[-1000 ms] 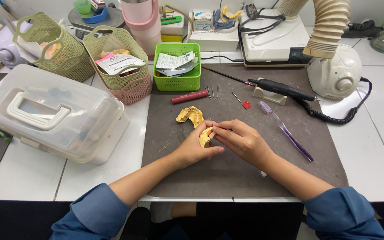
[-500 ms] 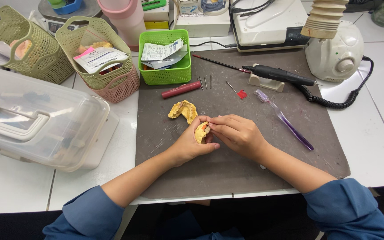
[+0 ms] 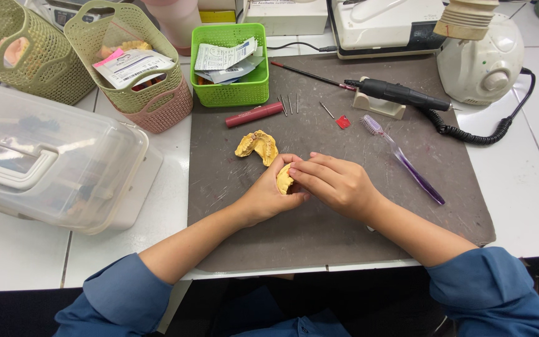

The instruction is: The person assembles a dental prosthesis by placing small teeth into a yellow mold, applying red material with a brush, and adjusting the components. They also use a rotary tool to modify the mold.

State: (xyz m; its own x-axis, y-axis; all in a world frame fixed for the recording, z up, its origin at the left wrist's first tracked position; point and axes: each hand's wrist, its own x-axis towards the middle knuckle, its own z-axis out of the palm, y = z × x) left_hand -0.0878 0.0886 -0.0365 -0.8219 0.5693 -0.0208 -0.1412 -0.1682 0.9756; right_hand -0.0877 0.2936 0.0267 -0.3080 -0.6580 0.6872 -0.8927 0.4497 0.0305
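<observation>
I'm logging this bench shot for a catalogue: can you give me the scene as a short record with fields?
Setting: grey work mat on a white bench
Left hand: cups a yellow dental cast
Right hand: fingertips pressed on that cast
Beside hands: second yellow dental cast lying on the mat
Right of hands: purple toothbrush
Back of mat: black rotary handpiece on its rest, red pen, green basket
Left: clear lidded box

Your left hand [image 3: 263, 196] and right hand [image 3: 335, 184] meet on the dark grey rubber mat [image 3: 344, 231], around a yellow plaster dental cast [image 3: 283, 180]. A second yellow plaster cast [image 3: 257, 145] lies just behind them; the purple translucent toothbrush [image 3: 403, 159] lies to your right.
</observation>
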